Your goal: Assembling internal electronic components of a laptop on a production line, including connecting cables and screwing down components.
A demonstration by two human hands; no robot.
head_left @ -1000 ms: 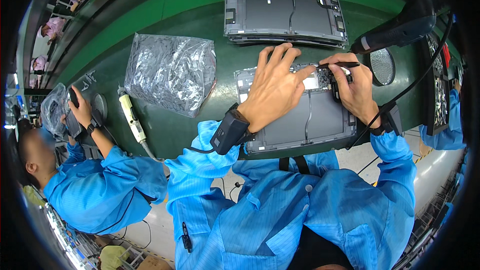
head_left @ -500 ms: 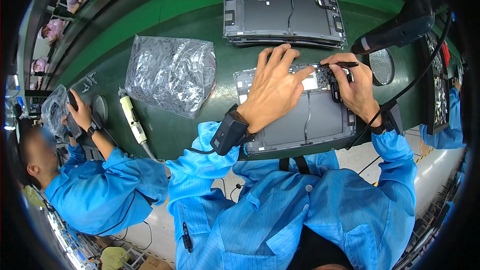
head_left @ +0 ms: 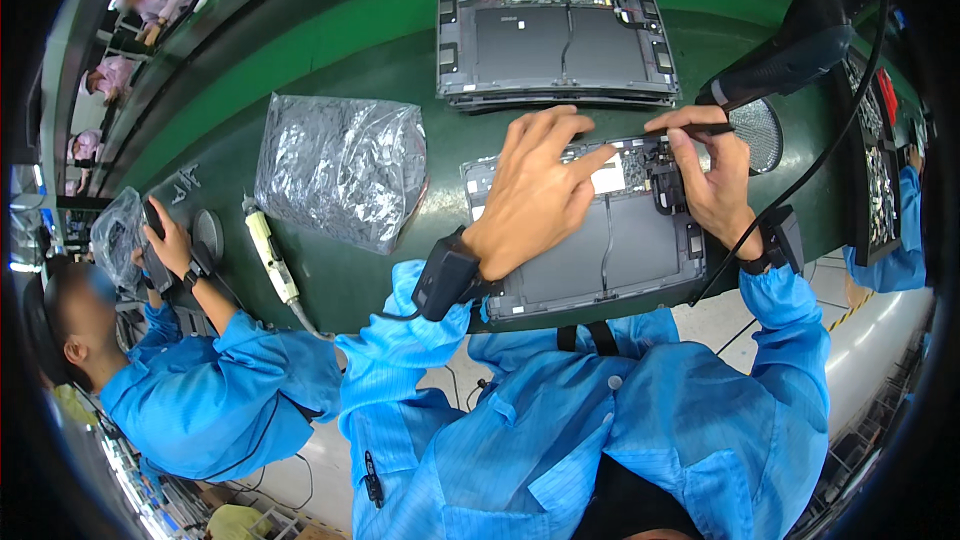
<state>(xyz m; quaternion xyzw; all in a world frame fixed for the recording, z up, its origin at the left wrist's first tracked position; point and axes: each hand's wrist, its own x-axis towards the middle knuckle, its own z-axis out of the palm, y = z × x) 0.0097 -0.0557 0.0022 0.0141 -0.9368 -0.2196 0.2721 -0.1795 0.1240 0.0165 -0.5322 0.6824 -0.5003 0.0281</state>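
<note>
An opened laptop base (head_left: 650, 245) lies in front of me at the table's near edge, its circuit board and flat grey battery exposed. My left hand (head_left: 535, 185) is over its upper left part, palm down with fingers spread, covering some of the board. Between thumb and fingers, my right hand (head_left: 718, 175) pinches a slim black pen-like tool (head_left: 712, 128) above the board's upper right edge. The tool's tip is too small to make out. Beside that hand, a small black part (head_left: 668, 190) sits on the board.
Beyond stands a stack of similar laptop bases (head_left: 560, 45). Left are a clear bag of dark parts (head_left: 340, 170) and a pale electric screwdriver (head_left: 270, 255). At right, a black handheld device (head_left: 785, 55) stands by a round mesh disc (head_left: 755, 140); a black cable (head_left: 815, 170) crosses my right wrist. A co-worker (head_left: 220, 370) sits left.
The whole view has shifted slightly. My left hand stays over the laptop base, its fingers a little more bent; the right still pinches the black tool, with slightly changed finger posture.
</note>
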